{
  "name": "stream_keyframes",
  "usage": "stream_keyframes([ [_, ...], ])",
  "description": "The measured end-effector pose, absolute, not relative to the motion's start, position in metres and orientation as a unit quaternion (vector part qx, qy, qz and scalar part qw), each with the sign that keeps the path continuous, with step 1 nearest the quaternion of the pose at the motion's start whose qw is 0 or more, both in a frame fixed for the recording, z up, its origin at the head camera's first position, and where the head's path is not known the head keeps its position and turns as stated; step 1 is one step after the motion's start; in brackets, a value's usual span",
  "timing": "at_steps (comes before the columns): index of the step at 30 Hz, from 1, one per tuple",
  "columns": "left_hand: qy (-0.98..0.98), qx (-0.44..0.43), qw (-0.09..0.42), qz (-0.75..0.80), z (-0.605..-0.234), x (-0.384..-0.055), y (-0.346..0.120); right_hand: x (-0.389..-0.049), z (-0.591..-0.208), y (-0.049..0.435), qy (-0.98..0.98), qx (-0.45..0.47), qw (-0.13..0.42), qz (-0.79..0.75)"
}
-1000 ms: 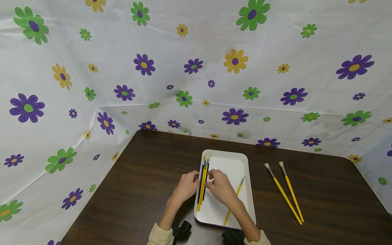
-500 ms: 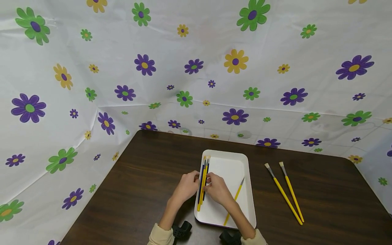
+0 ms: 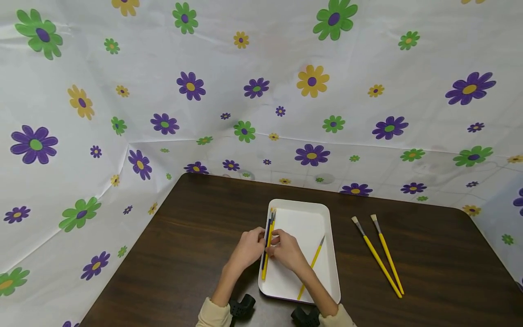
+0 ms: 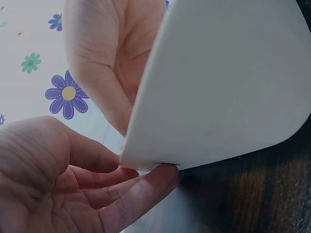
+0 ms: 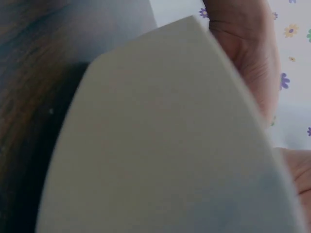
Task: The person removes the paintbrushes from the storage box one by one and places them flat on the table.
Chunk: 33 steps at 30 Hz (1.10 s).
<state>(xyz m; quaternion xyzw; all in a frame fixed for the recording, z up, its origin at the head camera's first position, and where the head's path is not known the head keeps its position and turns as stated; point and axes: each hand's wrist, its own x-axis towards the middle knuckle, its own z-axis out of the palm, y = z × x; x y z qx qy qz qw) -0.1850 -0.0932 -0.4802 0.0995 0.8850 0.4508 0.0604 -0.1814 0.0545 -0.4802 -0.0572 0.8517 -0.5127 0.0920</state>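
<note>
In the head view a white tray point(image 3: 300, 218) lies on the table. A bundle of thin paintbrushes point(image 3: 269, 236), yellow and dark blue, lies lengthwise along its left wall. My left hand point(image 3: 250, 247) is at that wall; in the left wrist view its thumb and fingers grip the edge of the tray point(image 4: 218, 87). My right hand point(image 3: 288, 250) reaches inside with bent thumb and fingers on the bundle, holding it close to the wall. In the right wrist view the tray wall hides these fingertips. A single yellow paintbrush point(image 3: 316, 254) lies slanted in the tray, partly under the right forearm.
Two larger yellow paintbrushes point(image 3: 380, 259) with pale bristles lie on the brown table point(image 3: 204, 218), right of the tray. Behind the table hangs a white flowered sheet point(image 3: 269, 59). Black wrist-worn devices point(image 3: 243, 306) sit by the tray's near edge.
My right hand has moved slightly left, and the brushes under it have drawn closer together against the left wall. The left hand stays at the tray's edge. The other brushes have not moved.
</note>
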Motion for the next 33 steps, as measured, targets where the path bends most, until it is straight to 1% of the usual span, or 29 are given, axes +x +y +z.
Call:
stream_keyframes([
  [8, 0.884, 0.101, 0.064, 0.453, -0.4818, -0.1845, -0.0932, -0.1788, -0.4842, 0.0516, 0.835, -0.058, 0.096, -0.539],
  [17, 0.882, 0.108, 0.058, 0.454, -0.4798, -0.1835, -0.0938, -0.1774, -0.4827, 0.0491, 0.842, -0.063, 0.109, -0.524],
  [25, 0.882, 0.106, 0.06, 0.456, -0.4793, -0.1836, -0.0939, -0.1772, -0.4832, 0.0497, 0.841, -0.073, 0.106, -0.526],
  [33, 0.886, 0.106, 0.06, 0.448, -0.4807, -0.1849, -0.0939, -0.1779, -0.4838, 0.0499, 0.841, -0.064, 0.111, -0.526],
])
